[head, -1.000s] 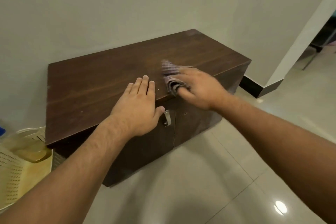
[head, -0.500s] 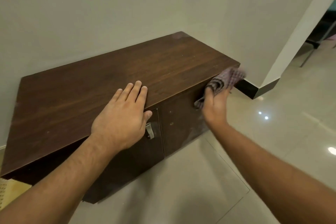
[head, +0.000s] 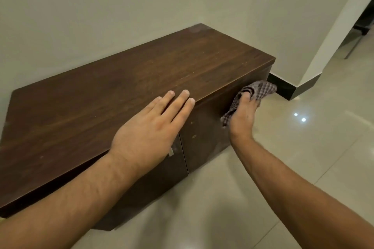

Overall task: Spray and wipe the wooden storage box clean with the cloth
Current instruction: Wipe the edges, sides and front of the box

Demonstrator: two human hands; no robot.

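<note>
The dark wooden storage box (head: 101, 97) stands on the floor against the wall, its long top facing me. My left hand (head: 149, 133) lies flat, fingers together, on the front edge of the top and hides most of a metal door handle (head: 171, 152). My right hand (head: 242, 115) grips a checked purple-grey cloth (head: 257, 92) and presses it against the upper right part of the box's front, close to the right corner. No spray bottle is in view.
A pale wall runs behind the box, with a black skirting board (head: 283, 89) to its right. A white wall corner (head: 334, 36) juts out at the right. Glossy floor tiles (head: 303, 157) lie in front and to the right.
My right hand took the cloth off the box's top, over the front edge, onto the right end of the front face. My view shifted right; the basket at left left the frame.
</note>
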